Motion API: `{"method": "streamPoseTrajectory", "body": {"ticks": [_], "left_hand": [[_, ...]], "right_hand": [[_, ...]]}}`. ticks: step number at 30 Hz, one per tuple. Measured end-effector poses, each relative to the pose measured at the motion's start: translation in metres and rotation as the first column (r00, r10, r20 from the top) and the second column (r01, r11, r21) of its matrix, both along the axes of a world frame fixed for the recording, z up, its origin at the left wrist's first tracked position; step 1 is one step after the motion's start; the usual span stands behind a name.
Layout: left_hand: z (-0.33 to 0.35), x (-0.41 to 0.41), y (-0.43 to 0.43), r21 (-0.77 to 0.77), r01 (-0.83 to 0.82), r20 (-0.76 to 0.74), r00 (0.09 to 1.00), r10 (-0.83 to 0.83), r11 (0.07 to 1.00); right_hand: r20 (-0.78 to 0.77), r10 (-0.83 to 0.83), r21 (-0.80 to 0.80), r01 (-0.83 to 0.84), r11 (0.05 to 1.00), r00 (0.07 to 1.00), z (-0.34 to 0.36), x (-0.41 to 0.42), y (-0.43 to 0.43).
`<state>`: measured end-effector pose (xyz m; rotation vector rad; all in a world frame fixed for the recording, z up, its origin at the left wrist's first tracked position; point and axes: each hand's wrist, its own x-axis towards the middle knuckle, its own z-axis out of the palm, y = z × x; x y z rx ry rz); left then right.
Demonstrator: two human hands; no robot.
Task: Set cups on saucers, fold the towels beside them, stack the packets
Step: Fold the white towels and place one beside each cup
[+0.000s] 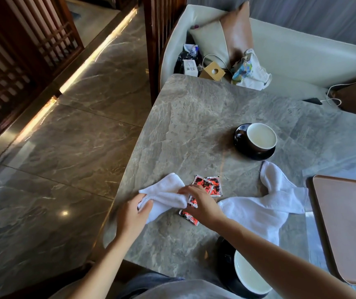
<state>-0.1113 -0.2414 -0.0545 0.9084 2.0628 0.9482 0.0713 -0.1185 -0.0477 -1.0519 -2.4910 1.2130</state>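
Note:
Both my hands grip a white towel (168, 194) near the table's left edge. My left hand (134, 214) pinches its near corner and my right hand (200, 202) holds its right end. Under my right hand lie several red-and-black packets (210, 184), spread loosely. A second white towel (267, 203) lies crumpled to the right. One cup (261, 135), black outside and white inside, sits on a black saucer (256, 155) further back. Another cup (248, 277) on a black saucer (224, 253) stands at the near edge, partly hidden by my right forearm.
The grey marble table (194, 117) has a brown tray (349, 225) at its right side. Behind it a white sofa (302, 50) holds a cushion, bags, a small cardboard box and a charging cable. A stone floor drops away left of the table edge.

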Motion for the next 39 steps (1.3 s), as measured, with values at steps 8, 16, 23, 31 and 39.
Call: {"method": "streamPoseTrajectory", "body": {"ticks": [8,16,23,31,39], "left_hand": [[-0.004,0.013,-0.005,0.040,-0.107,0.327,0.941,0.088,0.993],[-0.022,0.006,0.000,-0.081,-0.193,0.283,0.936,0.208,0.978],[-0.023,-0.005,0.007,-0.096,-0.165,0.070,0.983,0.172,0.982],[0.006,0.004,0.010,0.063,0.013,-0.543,0.840,0.024,0.998],[0.002,0.036,0.007,-0.170,0.563,-0.578,0.607,-0.545,0.809]], "right_hand": [[0.074,-0.198,-0.098,0.205,0.974,0.977,-0.007,-0.014,0.010],[0.268,-0.210,0.089,0.193,0.977,0.940,-0.014,-0.026,0.014],[0.228,-0.237,0.138,0.210,0.968,0.944,-0.011,-0.038,0.015],[0.257,-0.307,0.166,0.271,0.948,0.916,-0.015,-0.045,0.013],[0.239,-0.275,0.144,0.246,0.958,0.931,-0.016,-0.044,0.013]]}}
